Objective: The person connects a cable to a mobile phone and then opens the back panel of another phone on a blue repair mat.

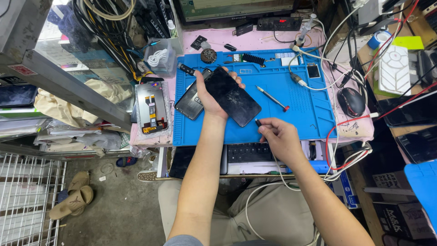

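Head cam, looking straight down: the left hand (210, 98) is wrapped around a black smartphone (233, 96), thumb on one long edge and fingers curled over the far one, holding it tilted just above the blue work mat (300, 116). The glass looks cracked (spiderweb lines near the middle), so I'd call it fragile and slick, light but stiff. Gripping by the long edges like that seems the safe way, not pressing on the screen face.

The right hand (277, 136) is pinched shut on a cable plug (258, 122), tip right by the phone's lower corner, not touching as far as I can tell.

A second dark phone (190, 105) lies on the mat under the left hand. A screwdriver (272, 98) lies nearby, with a computer mouse (351, 101) off to the right.
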